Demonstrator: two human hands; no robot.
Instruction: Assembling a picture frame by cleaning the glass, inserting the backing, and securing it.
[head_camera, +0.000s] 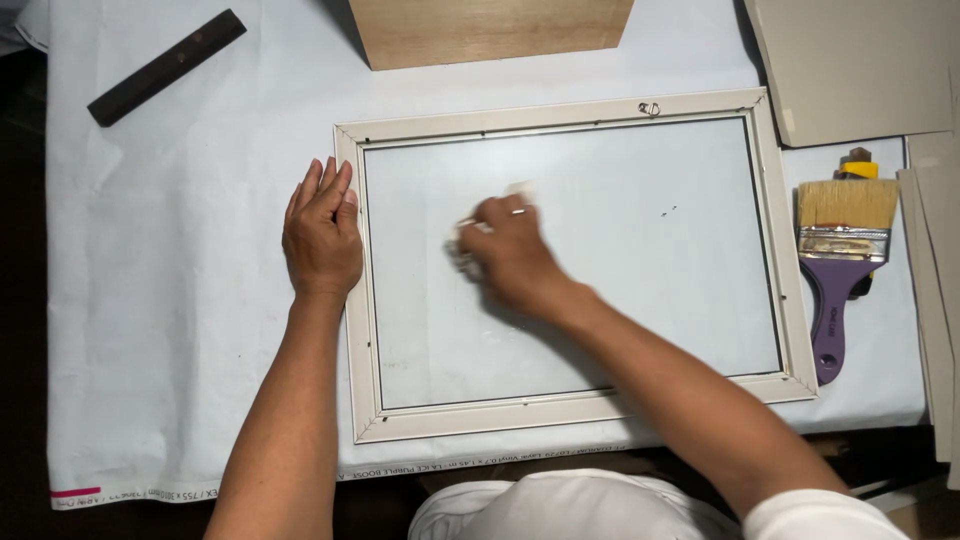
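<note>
fingers of the left hand (322, 232) are laid flat and together, nothing held, on the white sheet (180, 300) and the left edge of the picture frame (560, 412). a small white cloth (518, 190), blurred, is gripped by the curled right hand (508, 255) over the frame's glass (640, 260). a purple-handled brush (843, 255) is seen right of the frame, a dark bar (165, 67) at top left.

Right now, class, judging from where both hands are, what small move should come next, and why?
Probably sweep the right hand and its small white wad rightwards across the glass. The hand sits left of centre, two tiny specks lie further right, and the left hand lies flat on the frame, steadying it.
</note>
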